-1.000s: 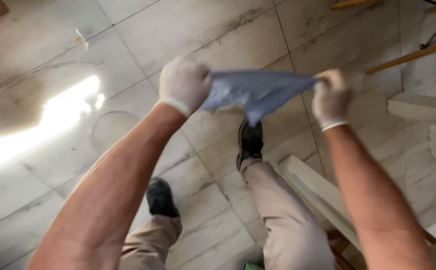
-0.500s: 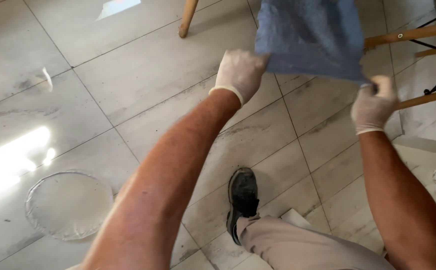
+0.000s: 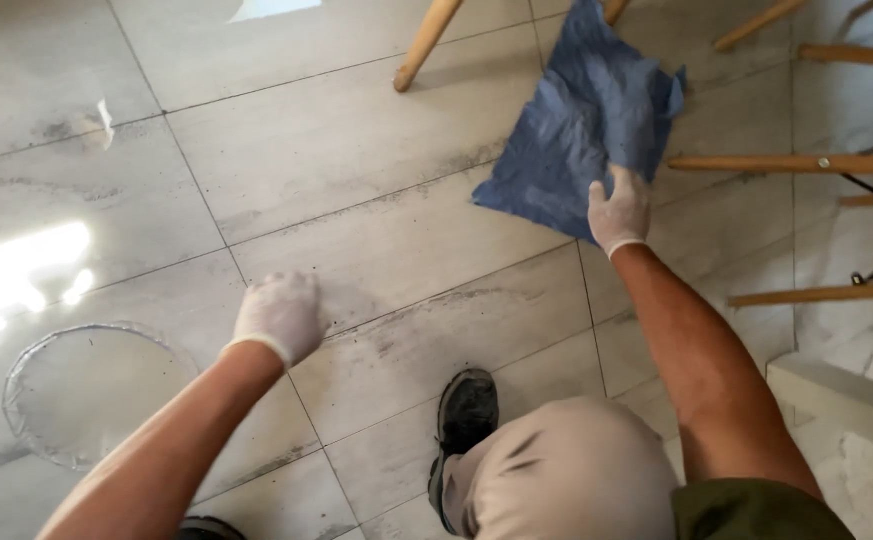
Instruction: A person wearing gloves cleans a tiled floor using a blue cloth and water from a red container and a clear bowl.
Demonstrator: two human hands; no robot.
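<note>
A blue cloth point(image 3: 582, 125) lies spread flat on the grey tiled floor point(image 3: 357, 170), near the wooden chair legs. My right hand point(image 3: 620, 210), in a white glove, presses on the cloth's near edge with its fingers apart. My left hand point(image 3: 279, 317), also gloved, hovers over or rests on the bare tiles to the left, fingers loosely curled and holding nothing. My bent knee point(image 3: 567, 470) in beige trousers and a black shoe point(image 3: 465, 420) show at the bottom.
Wooden chair legs point(image 3: 425, 45) stand at the top, with more wooden legs and bars point(image 3: 797, 162) at the right. A round wet ring mark point(image 3: 87, 390) sits on the tiles at the left. A pale raised ledge point(image 3: 842, 400) is at the lower right.
Both hands held the cloth up in the air before. Now the cloth is down on the floor, my left hand has let go and moved left, and my right hand stays on it.
</note>
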